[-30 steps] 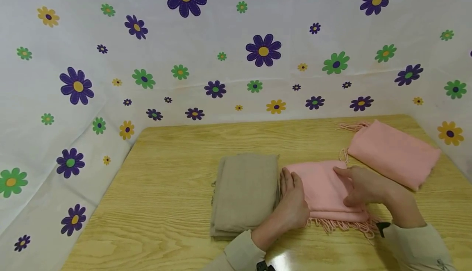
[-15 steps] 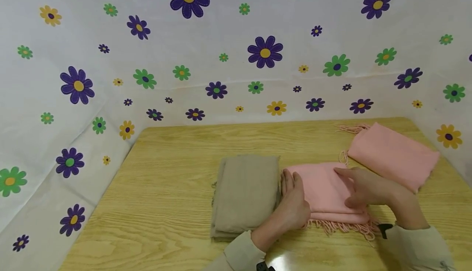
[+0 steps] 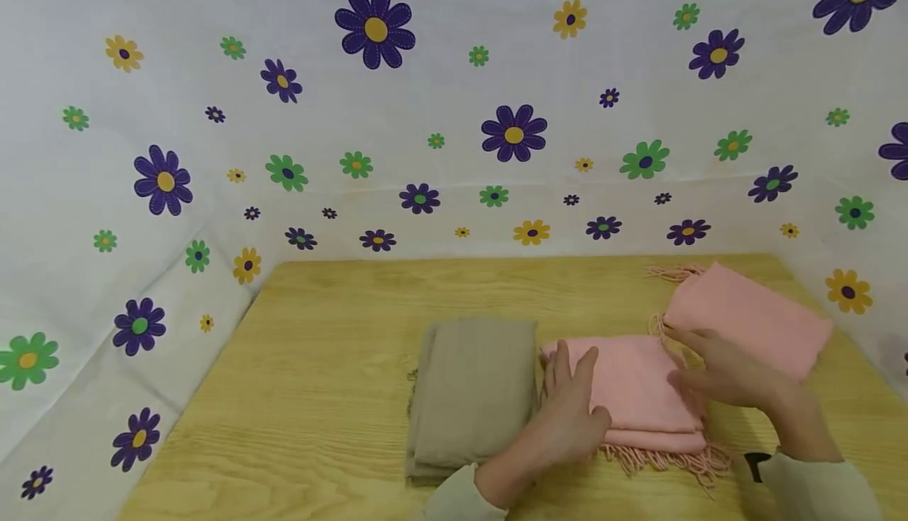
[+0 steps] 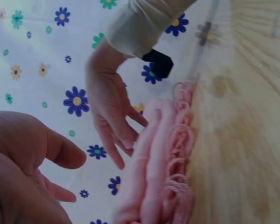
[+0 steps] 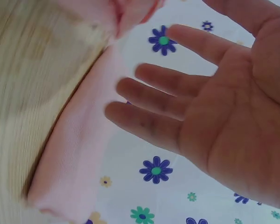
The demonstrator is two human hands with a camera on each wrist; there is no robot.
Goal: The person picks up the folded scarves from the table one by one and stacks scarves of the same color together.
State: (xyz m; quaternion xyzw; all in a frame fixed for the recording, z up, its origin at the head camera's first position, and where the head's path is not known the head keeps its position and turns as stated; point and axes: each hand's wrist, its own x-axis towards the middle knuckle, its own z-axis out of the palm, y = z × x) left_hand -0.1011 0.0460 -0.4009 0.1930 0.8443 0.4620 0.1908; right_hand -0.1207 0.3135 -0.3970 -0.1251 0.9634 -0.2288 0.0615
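A folded pink fringed scarf [image 3: 641, 387] lies on the table, its tassels toward the front. My left hand [image 3: 573, 414] is at its left edge, fingers spread and thumb apart. Over its right edge hovers my right hand [image 3: 734, 371], fingers loosely extended. In the left wrist view, the layered side of the scarf [image 4: 147, 163] shows between my left hand [image 4: 23, 168] and right hand [image 4: 109, 105], neither gripping it. The right wrist view has my right palm [image 5: 224, 112] bare with straight fingers. Behind it is a second folded pink scarf [image 5: 77, 135].
A folded beige cloth [image 3: 475, 399] lies just left of my left hand. The second pink scarf [image 3: 752, 320] sits angled at the back right, close to the first one's corner. A white flower-print sheet [image 3: 454, 95] hangs around the wooden table [image 3: 298, 395].
Both hands have come away from the near pink scarf: the left thumb has spread outward and the right hand has lifted off to the right. The head view has tilted up slightly.
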